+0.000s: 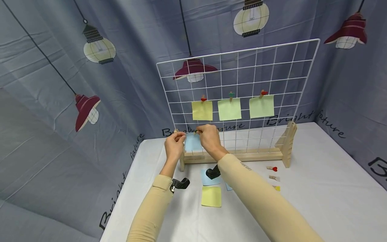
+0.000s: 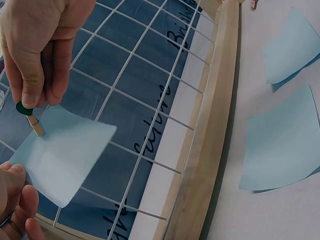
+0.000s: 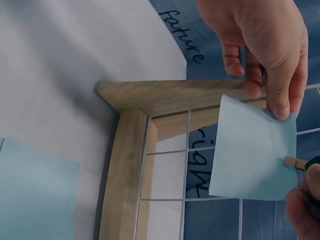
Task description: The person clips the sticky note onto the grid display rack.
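Pinching a green-ended peg [image 2: 34, 125] in its fingers [image 2: 31, 91], the right hand [image 1: 209, 137] points the wooden tip down onto the blue paper [image 1: 192, 143], long way roughly up and down. The left hand [image 1: 174, 146] pinches the paper near its top left corner. The paper stands upright, low and left on the wire rack [image 1: 238, 51], above the wooden bar [image 1: 257, 156].

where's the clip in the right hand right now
In the left wrist view, the clip is left of centre, pinched by the right hand, its tip over the blue note the left hand holds.
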Action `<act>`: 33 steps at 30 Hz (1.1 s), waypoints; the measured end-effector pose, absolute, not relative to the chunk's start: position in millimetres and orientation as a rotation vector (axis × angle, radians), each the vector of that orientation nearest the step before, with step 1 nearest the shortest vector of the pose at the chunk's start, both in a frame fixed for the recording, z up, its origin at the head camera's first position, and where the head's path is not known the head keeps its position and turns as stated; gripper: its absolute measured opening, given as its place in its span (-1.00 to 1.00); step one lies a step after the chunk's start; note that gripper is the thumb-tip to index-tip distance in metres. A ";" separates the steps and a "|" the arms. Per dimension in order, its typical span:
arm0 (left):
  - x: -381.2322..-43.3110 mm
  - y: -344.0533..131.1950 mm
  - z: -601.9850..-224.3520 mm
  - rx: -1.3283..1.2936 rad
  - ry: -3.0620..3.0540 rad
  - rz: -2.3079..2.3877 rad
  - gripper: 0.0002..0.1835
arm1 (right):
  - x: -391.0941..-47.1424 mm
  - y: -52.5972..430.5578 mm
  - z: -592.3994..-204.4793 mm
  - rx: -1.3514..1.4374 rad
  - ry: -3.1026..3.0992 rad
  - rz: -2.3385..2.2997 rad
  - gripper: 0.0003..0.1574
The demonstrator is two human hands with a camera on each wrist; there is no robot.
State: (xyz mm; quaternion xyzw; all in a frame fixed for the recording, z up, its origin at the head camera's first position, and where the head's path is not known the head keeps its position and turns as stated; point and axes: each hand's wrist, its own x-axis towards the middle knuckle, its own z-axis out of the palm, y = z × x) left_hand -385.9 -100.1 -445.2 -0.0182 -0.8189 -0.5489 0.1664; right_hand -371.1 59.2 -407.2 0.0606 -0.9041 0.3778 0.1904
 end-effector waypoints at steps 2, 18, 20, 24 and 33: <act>-386.8 -99.6 -445.9 -0.052 -2.333 -1.569 -0.92 | -370.9 58.2 -407.3 0.174 -2.544 1.041 -0.76; -385.6 -96.7 -448.2 -0.031 -2.310 -1.608 -0.86 | -371.4 58.7 -413.7 0.215 -2.555 0.973 -0.69; -385.4 -96.7 -449.3 -0.033 -2.309 -1.603 -0.86 | -371.3 59.2 -414.9 0.228 -2.555 0.966 -0.67; -383.9 -97.6 -450.6 -0.044 -2.313 -1.589 -0.85 | -371.3 59.1 -416.0 0.250 -2.557 0.971 -0.65; -378.3 -101.9 -455.5 -0.016 -2.337 -1.550 -0.85 | -368.9 60.9 -419.0 0.278 -2.559 1.014 -0.61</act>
